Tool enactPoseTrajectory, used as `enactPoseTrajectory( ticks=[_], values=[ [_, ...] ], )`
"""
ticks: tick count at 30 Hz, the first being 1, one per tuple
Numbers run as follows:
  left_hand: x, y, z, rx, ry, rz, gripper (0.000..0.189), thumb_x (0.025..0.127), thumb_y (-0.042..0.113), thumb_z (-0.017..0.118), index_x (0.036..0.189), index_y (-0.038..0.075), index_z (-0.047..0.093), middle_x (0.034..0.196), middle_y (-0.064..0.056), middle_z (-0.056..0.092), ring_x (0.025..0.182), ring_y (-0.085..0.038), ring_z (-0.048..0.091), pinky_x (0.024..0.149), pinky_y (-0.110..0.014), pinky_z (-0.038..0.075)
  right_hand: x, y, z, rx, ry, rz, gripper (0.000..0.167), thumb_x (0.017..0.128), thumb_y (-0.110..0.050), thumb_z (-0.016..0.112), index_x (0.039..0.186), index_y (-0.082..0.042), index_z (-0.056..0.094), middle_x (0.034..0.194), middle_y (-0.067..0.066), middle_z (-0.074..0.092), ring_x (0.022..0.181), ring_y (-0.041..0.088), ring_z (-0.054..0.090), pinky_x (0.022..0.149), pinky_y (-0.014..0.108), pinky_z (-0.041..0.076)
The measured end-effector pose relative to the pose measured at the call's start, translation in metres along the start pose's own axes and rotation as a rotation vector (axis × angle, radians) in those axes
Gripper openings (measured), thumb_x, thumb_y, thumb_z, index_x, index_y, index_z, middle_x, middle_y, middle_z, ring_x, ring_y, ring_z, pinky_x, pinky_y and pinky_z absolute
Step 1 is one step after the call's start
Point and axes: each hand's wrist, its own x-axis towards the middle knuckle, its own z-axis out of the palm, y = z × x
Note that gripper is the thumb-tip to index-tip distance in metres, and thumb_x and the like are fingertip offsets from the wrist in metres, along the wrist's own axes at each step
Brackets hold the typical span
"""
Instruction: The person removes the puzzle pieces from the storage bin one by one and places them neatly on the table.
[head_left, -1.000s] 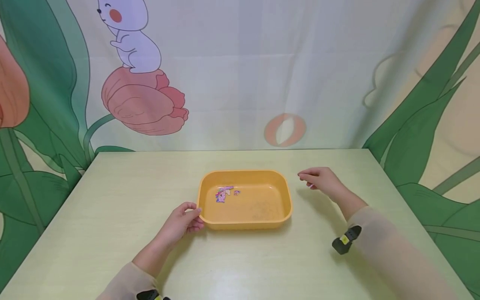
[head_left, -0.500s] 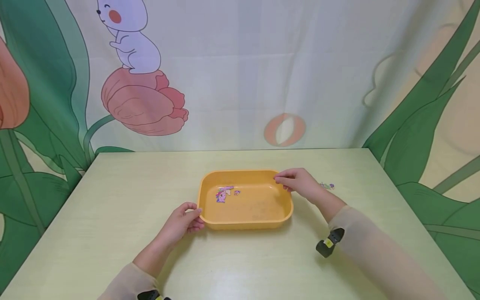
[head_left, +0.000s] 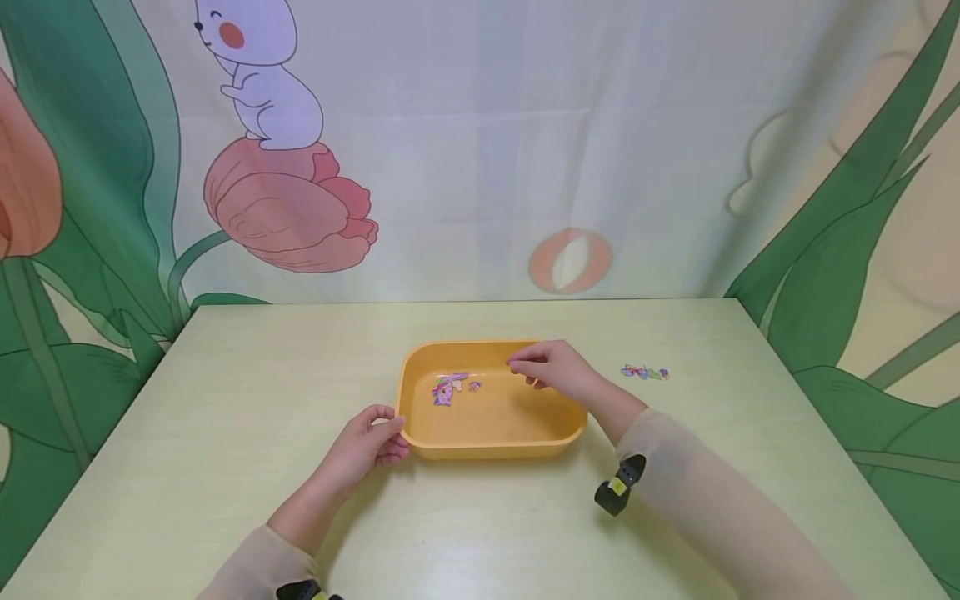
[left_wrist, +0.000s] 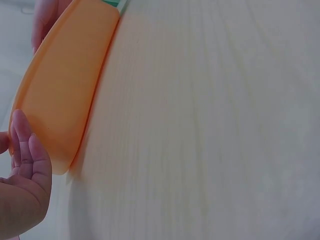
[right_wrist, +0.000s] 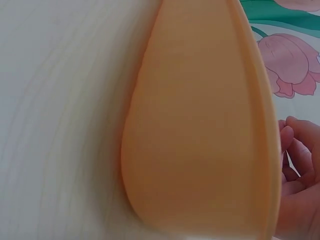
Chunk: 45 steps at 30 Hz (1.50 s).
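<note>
A shallow yellow-orange plastic tray (head_left: 491, 452) stands on the table. At its near left corner my left hand (head_left: 367, 442) grips the rim, thumb on top and fingers against the outer wall, as the left wrist view also shows on the tray wall (left_wrist: 65, 85). Over the tray's right half hovers my right hand (head_left: 558, 367), thumb and forefinger tips brought together; I cannot tell if something small is between them. Inside the tray lie a pink-and-purple cartoon cutout (head_left: 443, 392) and a smaller piece (head_left: 475, 387). In the right wrist view the tray wall (right_wrist: 200, 115) hides part of the right hand (right_wrist: 300, 175).
Right of the tray, a short row of small colourful flat pieces (head_left: 645, 372) lies on the pale wooden table (head_left: 225, 400). Behind the table hangs a printed cloth (head_left: 450, 167) with a flower and a white animal.
My right hand has moved left from above the small pieces on the table, across the tray's right rim, to over its inside. Those pieces now show. My left hand stays at the rim.
</note>
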Motion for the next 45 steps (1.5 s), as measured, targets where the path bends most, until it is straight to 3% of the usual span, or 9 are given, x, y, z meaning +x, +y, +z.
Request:
enactPoseTrajectory(
  ticks=[9, 21, 28, 35, 45],
  values=[
    [-0.001, -0.001, 0.000, 0.003, -0.003, 0.001, 0.022, 0.096, 0.016, 0.051, 0.110, -0.001, 0.043, 0.075, -0.006, 0.062, 0.068, -0.017, 0.062, 0.071, -0.032, 0.053, 0.009, -0.001, 0.022, -0.062, 0.003, -0.009, 0.026, 0.088, -0.017, 0.065, 0.109, -0.002, 0.067, 0.098, 0.013, 0.065, 0.076, 0.019, 0.057, 0.068, 0.027, 0.051],
    [-0.001, -0.005, -0.001, -0.006, -0.007, -0.006, 0.021, 0.096, 0.015, 0.051, 0.108, 0.000, 0.042, 0.074, -0.006, 0.063, 0.067, -0.017, 0.062, 0.071, -0.032, 0.053, 0.015, 0.000, 0.041, -0.062, -0.030, -0.028, 0.024, 0.088, -0.014, 0.065, 0.107, 0.000, 0.067, 0.095, 0.018, 0.065, 0.079, 0.028, 0.060, 0.067, 0.030, 0.051],
    [-0.002, -0.005, -0.002, -0.010, -0.005, -0.004, 0.023, 0.096, 0.017, 0.052, 0.109, 0.001, 0.043, 0.075, -0.006, 0.063, 0.068, -0.018, 0.062, 0.071, -0.032, 0.053, 0.018, 0.000, 0.047, -0.090, -0.021, -0.041, 0.022, 0.088, -0.013, 0.064, 0.105, 0.000, 0.068, 0.092, 0.016, 0.066, 0.072, 0.022, 0.058, 0.064, 0.029, 0.050],
    [-0.002, -0.004, -0.003, -0.006, -0.006, -0.001, 0.021, 0.097, 0.015, 0.050, 0.109, 0.001, 0.042, 0.075, -0.007, 0.063, 0.068, -0.017, 0.062, 0.071, -0.032, 0.053, 0.021, 0.006, 0.052, -0.195, 0.006, -0.051, 0.024, 0.088, -0.012, 0.065, 0.111, -0.004, 0.067, 0.095, 0.004, 0.064, 0.075, 0.016, 0.054, 0.063, 0.024, 0.047],
    [-0.002, -0.004, -0.003, -0.002, -0.003, -0.001, 0.021, 0.096, 0.017, 0.051, 0.108, 0.001, 0.043, 0.076, -0.007, 0.063, 0.068, -0.017, 0.062, 0.070, -0.031, 0.053, 0.023, 0.011, 0.058, -0.477, -0.080, -0.123, 0.028, 0.090, -0.013, 0.061, 0.118, -0.010, 0.065, 0.087, 0.003, 0.059, 0.074, 0.016, 0.048, 0.066, 0.027, 0.040]
  ],
)
